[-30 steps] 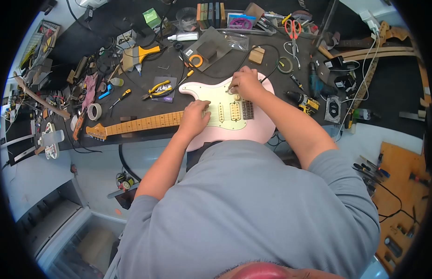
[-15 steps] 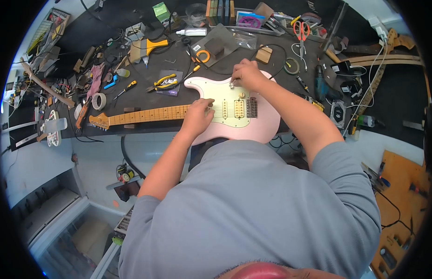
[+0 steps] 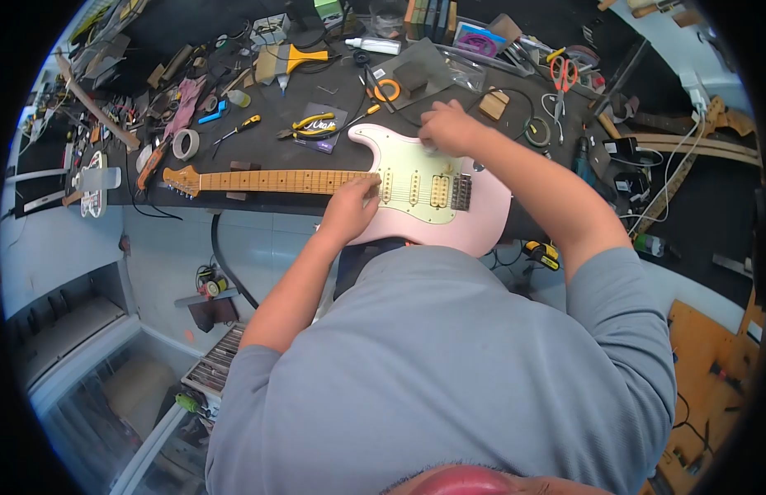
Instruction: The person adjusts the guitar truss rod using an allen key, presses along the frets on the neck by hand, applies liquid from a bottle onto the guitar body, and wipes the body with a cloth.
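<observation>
A pink electric guitar (image 3: pixel 482 210) with a pale green pickguard (image 3: pixel 399 157) lies across the bench's front edge, its maple neck (image 3: pixel 276 181) pointing left. My left hand (image 3: pixel 352 208) rests over the strings where the neck meets the body, fingers slightly bent and apart. Over the upper part of the pickguard is my right hand (image 3: pixel 446 130), fingers curled together at the guitar's upper edge. What its fingertips hold, if anything, is hidden. The bridge (image 3: pixel 461 192) shows below my right forearm.
Behind the guitar lie yellow pliers (image 3: pixel 313 124), a screwdriver (image 3: pixel 237 127), orange tape (image 3: pixel 387 90), a wood block (image 3: pixel 494 103) and red scissors (image 3: pixel 563 76). A tape roll (image 3: pixel 185 143) sits near the headstock. Cables cross the bench.
The view has shifted, so the bench and guitar appear further right. My right hand has moved up slightly over the pickguard towards the guitar's edge. My left hand stays over the strings.
</observation>
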A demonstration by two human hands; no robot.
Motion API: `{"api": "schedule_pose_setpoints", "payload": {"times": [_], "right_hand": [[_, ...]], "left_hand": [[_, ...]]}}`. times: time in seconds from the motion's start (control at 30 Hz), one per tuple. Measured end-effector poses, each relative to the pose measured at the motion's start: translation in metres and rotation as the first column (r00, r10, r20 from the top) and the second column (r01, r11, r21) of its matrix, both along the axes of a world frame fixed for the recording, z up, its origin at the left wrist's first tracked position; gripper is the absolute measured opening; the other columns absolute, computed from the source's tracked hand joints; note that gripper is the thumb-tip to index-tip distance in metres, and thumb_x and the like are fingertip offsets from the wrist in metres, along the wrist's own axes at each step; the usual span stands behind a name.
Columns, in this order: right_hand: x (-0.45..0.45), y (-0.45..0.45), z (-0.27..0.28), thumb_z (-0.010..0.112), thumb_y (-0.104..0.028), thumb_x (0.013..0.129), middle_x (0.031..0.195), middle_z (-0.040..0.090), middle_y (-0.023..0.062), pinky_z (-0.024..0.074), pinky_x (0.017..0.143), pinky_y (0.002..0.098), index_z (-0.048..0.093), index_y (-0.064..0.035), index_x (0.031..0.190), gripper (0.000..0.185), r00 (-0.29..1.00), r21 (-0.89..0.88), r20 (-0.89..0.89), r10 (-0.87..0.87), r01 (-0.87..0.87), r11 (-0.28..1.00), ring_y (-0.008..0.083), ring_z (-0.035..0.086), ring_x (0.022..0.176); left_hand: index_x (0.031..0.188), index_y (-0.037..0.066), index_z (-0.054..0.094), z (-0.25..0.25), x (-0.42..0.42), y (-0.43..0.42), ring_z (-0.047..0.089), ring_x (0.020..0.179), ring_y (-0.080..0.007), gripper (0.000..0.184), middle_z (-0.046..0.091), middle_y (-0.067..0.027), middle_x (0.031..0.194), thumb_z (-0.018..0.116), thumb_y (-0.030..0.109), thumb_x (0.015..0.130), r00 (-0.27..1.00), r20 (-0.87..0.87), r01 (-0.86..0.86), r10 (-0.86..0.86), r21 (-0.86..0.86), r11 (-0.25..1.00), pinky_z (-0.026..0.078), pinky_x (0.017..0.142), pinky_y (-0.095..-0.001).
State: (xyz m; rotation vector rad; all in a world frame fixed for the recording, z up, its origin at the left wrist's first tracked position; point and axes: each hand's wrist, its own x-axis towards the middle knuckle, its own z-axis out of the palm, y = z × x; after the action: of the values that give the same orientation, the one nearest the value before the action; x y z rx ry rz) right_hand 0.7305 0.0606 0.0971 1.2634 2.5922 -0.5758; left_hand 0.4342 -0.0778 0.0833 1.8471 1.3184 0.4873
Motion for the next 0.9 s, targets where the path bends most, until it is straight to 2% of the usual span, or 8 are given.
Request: {"api": "schedule_pose_setpoints", "payload": {"times": [0.1,0.3,0.43,0.53,0.63,0.73,0.8,0.9], "right_hand": [[-0.037,-0.022,-0.026,0.071,-0.016,0.095,0.105,0.073,0.0115,0.0557,0.095,0.0487,0.082,-0.0097,0.101,0.013,0.933,0.168,-0.344,-0.104,0.17,0.971,0.0347,0.073,0.111],[-0.077,-0.045,-0.056,0.072,-0.012,0.09,0.097,0.071,0.0058,0.054,0.092,0.0447,0.081,-0.0109,0.092,0.009,0.903,0.352,-0.426,-0.055,0.222,0.909,0.0292,0.068,0.101],[-0.055,-0.025,-0.048,0.074,-0.014,0.088,0.098,0.073,0.0021,0.0518,0.089,0.0423,0.084,-0.015,0.095,0.012,0.88,0.311,-0.416,0.229,-0.099,0.945,0.0267,0.065,0.103],[-0.076,-0.014,-0.037,0.076,-0.016,0.092,0.103,0.075,0.0047,0.054,0.092,0.0443,0.084,-0.0139,0.097,0.011,0.939,0.22,-0.319,0.126,-0.056,0.974,0.0297,0.068,0.108],[-0.108,-0.017,-0.033,0.075,-0.02,0.098,0.107,0.076,0.0098,0.0558,0.097,0.0468,0.082,-0.0092,0.098,0.013,0.678,-0.117,-0.646,-0.35,0.366,0.923,0.0339,0.071,0.112],[-0.067,-0.018,-0.032,0.073,-0.025,0.105,0.105,0.076,0.0134,0.0573,0.091,0.0436,0.073,-0.0062,0.122,0.025,0.532,-0.047,-0.751,-0.391,0.548,0.835,0.0313,0.074,0.101],[-0.009,-0.028,-0.001,0.069,-0.031,0.108,0.107,0.08,0.019,0.0596,0.085,0.0443,0.071,-0.0044,0.122,0.03,0.378,-0.343,-0.607,-0.699,0.668,0.66,0.0321,0.077,0.094],[0.052,-0.045,-0.016,0.074,-0.024,0.106,0.105,0.081,0.0178,0.0602,0.082,0.0431,0.073,-0.0054,0.119,0.023,0.402,-0.25,-0.556,-0.728,0.754,0.608,0.0309,0.078,0.091]], "left_hand": [[0.128,-0.001,0.075,-0.001,-0.006,-0.008,0.073,0.11,-0.0374,0.034,0.077,-0.0186,0.118,0.075,0.009,0.095,0.999,-0.021,-0.023,0.023,0.034,0.999,0.058,0.1,-0.0469],[0.127,0.0,0.075,0.0,-0.013,-0.019,0.074,0.11,-0.0372,0.034,0.077,-0.0177,0.117,0.075,0.009,0.095,1.0,0.03,-0.004,0.004,-0.005,1.0,0.058,0.099,-0.0463],[0.128,0.0,0.076,-0.002,-0.012,-0.019,0.074,0.108,-0.0351,0.035,0.077,-0.0173,0.117,0.076,0.008,0.094,1.0,0.002,-0.008,0.008,-0.023,1.0,0.059,0.098,-0.0445],[0.129,0.0,0.076,-0.01,-0.006,-0.022,0.076,0.102,-0.0323,0.035,0.078,-0.0172,0.117,0.076,0.007,0.095,1.0,-0.005,0.008,-0.008,-0.023,1.0,0.061,0.094,-0.0413],[0.127,-0.001,0.077,0.0,-0.003,-0.014,0.077,0.1,-0.0332,0.033,0.079,-0.0184,0.116,0.077,0.008,0.095,0.999,0.036,0.006,-0.004,-0.066,0.998,0.061,0.093,-0.0417],[0.127,-0.001,0.077,0.005,-0.002,-0.013,0.077,0.1,-0.0331,0.034,0.08,-0.0192,0.114,0.077,0.008,0.095,0.996,0.087,-0.005,0.01,-0.058,0.998,0.061,0.092,-0.0415],[0.127,-0.001,0.077,0.0,-0.004,-0.012,0.077,0.099,-0.0316,0.033,0.081,-0.018,0.113,0.077,0.009,0.095,0.99,0.117,-0.068,0.081,-0.107,0.992,0.061,0.092,-0.0408],[0.127,-0.001,0.078,-0.005,-0.003,-0.012,0.076,0.098,-0.0292,0.033,0.081,-0.0159,0.111,0.077,0.009,0.096,0.986,0.107,-0.108,0.125,-0.158,0.982,0.061,0.091,-0.0396]]}}
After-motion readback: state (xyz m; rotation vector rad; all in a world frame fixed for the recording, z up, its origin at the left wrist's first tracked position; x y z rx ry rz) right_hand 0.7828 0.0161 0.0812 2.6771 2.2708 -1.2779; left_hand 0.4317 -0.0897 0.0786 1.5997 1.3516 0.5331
